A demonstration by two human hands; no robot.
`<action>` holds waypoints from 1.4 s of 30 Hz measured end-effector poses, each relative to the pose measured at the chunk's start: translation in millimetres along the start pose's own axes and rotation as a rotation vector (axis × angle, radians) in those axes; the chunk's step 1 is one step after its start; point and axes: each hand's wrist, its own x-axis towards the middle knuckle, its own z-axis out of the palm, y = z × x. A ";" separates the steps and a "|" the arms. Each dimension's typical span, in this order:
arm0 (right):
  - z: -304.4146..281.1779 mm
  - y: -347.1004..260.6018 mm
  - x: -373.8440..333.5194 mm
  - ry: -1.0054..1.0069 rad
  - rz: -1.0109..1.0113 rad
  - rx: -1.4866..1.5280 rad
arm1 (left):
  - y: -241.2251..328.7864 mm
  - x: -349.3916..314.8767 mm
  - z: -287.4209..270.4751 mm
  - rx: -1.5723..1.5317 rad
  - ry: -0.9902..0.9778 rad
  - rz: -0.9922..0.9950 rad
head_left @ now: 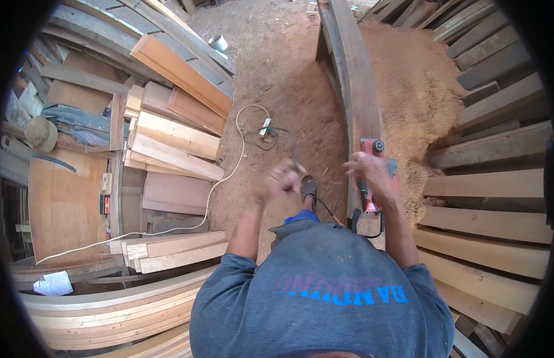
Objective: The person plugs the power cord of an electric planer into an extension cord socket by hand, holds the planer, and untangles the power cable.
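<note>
My left hand (283,181) is raised over the sawdust floor in front of me, its fingers bent and smeared by motion. A dark cord (293,145) passes close to its fingertips; whether the hand holds it is unclear. My right hand (372,171) is over a red electric planer (370,145), hiding part of its body. Its loosely bent fingers point left, past the planer, with nothing visible in them. The planer rests on a long wooden beam (363,95) that runs away from me, and its black cord (381,225) loops at the near end.
A white extension socket (265,126) lies on the floor, its pale cable (238,149) curving left. Stacked boards (175,140) line the left side; beams (485,184) line the right. Wood shavings (429,107) are heaped beyond the beam. A white pot (218,42) stands farther off.
</note>
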 end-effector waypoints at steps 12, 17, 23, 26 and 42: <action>58.5 50.8 14.3 -0.338 0.058 0.102 | -87.1 42.1 26.6 -0.874 0.039 -0.275; 65.5 60.2 -10.9 -0.673 0.019 -0.099 | -108.3 100.0 -61.1 -1.076 0.087 -0.270; 49.3 34.5 -30.6 -0.848 0.194 -0.168 | -78.1 134.2 -193.8 -1.144 0.461 -0.032; 36.3 42.8 -19.1 -0.761 0.125 -0.275 | -8.8 147.1 -256.2 -1.009 0.676 -0.015; -76.4 54.1 52.9 0.344 -0.171 -0.768 | 1.6 -8.7 -417.8 -0.639 1.442 0.460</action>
